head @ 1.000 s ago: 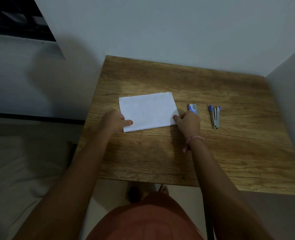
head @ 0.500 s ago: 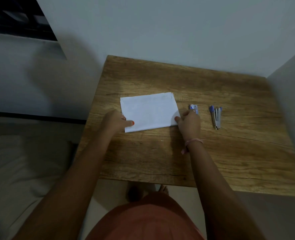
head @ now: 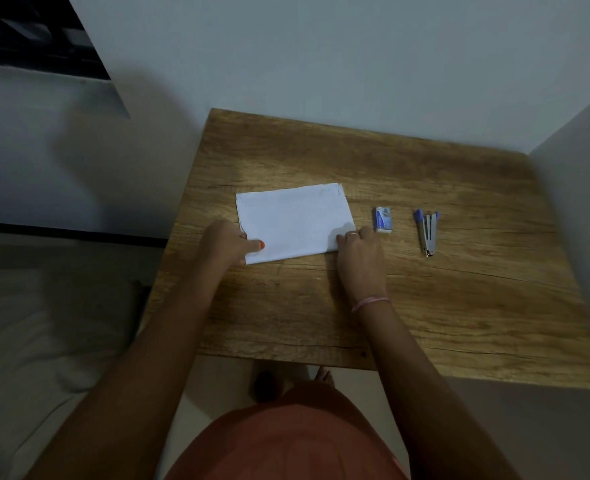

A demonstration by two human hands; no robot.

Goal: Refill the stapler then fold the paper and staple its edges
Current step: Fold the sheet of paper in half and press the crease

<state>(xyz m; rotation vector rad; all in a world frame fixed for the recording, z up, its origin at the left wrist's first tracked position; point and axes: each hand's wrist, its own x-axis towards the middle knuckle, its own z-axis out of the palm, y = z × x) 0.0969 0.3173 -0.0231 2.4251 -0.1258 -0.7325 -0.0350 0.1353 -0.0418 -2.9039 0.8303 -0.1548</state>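
A folded white paper (head: pixel 295 221) lies flat on the wooden table (head: pixel 356 306). My left hand (head: pixel 226 242) pinches the paper's near left corner, thumb on top. My right hand (head: pixel 359 258) presses its fingertips on the near right corner. A small blue and white staple box (head: pixel 382 220) sits just right of the paper, beyond my right hand. Further right lies a small metal stapler (head: pixel 428 233) with blue ends, lying by itself, apart from both hands.
White walls close the table in at the back and on the right (head: pixel 577 174). A pale cushion or mattress (head: pixel 37 327) lies to the left below table height. The table's near edge (head: pixel 321 362) is just in front of my body.
My right hand has drawn back slightly, uncovering the whole staple box. My left hand keeps its hold on the paper's corner. The paper has barely moved.
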